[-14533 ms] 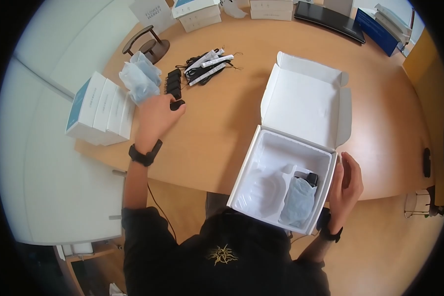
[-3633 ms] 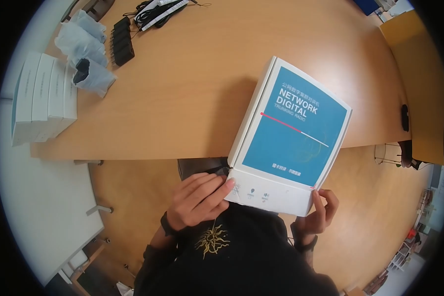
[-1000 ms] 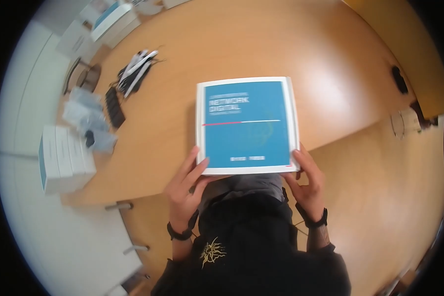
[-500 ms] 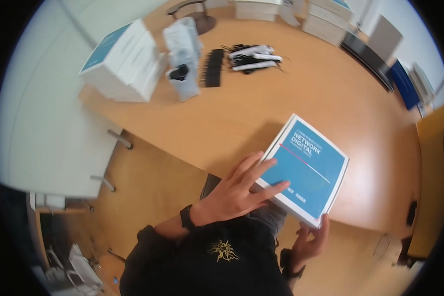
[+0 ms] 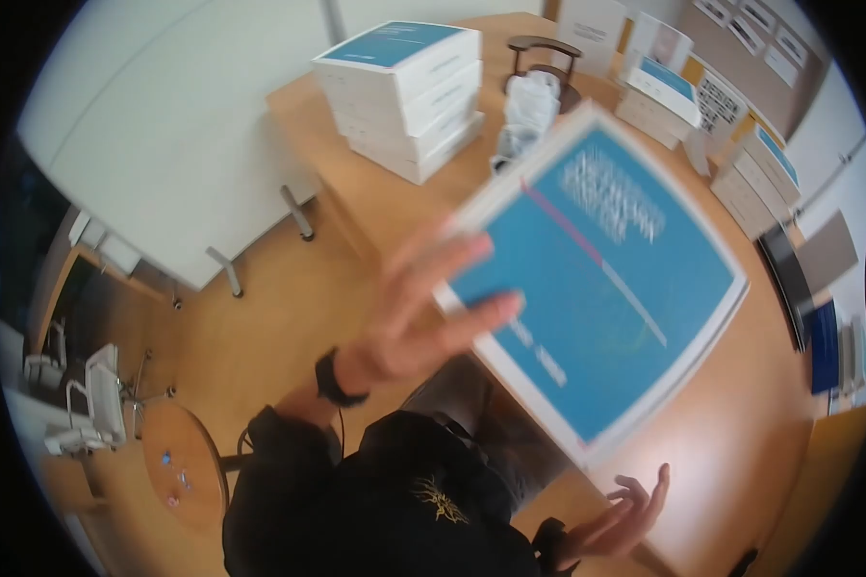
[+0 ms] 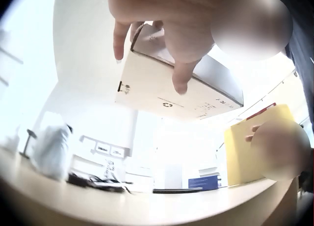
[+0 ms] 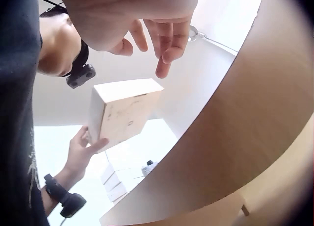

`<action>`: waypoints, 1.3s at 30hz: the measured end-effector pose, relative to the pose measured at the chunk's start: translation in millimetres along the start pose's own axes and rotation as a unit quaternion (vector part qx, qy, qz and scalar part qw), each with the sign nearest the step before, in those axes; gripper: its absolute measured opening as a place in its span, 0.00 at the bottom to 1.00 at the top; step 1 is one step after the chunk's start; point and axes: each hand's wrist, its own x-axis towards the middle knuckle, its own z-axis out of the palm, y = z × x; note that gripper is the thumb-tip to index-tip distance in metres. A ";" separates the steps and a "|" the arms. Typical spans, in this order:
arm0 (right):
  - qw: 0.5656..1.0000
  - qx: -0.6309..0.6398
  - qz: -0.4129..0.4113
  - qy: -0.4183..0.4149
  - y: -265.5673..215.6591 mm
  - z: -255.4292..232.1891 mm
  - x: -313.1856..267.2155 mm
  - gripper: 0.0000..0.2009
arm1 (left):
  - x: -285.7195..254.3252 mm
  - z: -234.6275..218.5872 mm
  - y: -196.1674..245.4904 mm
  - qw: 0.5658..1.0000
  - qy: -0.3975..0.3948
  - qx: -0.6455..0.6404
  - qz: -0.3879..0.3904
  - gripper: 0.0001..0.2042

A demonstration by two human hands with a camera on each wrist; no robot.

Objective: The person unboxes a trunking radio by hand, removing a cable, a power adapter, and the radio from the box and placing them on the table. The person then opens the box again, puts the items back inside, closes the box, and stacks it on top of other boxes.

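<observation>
A white cardboard box [image 5: 606, 279] with a blue "NETWORK DIGITAL" lid is closed and held in the air, tilted, over the table's near edge. My left hand [image 5: 404, 317] grips it at its near left side, fingers spread over the lid's edge. The left wrist view shows that hand [image 6: 171, 20] holding the box [image 6: 167, 84] with a digit pressed on its printed face. My right hand [image 5: 621, 519] is off the box, below its near right corner, fingers loosely bent and holding nothing. In the right wrist view the right hand [image 7: 152, 20] hangs apart from the box [image 7: 130, 113].
Similar white boxes stand in a stack [image 5: 404, 96] on the table's left end. Beside it are plastic-bagged items [image 5: 529, 111] and a dark wooden stand [image 5: 544, 58]. More boxes [image 5: 659, 101] and a black laptop [image 5: 787, 279] line the far side. Black cables [image 6: 98, 183] lie on the table.
The box was open with a bagged item in its tray; then its lid was closed. Both hands held it; now the right has let go and the left lifts it. The head view has swung left.
</observation>
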 end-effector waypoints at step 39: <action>0.936 0.091 0.229 -0.251 14.6 -12.3 30.1 0.20 | 51.4 -48.6 -300.0 0.977 -0.103 0.092 -0.165 0.47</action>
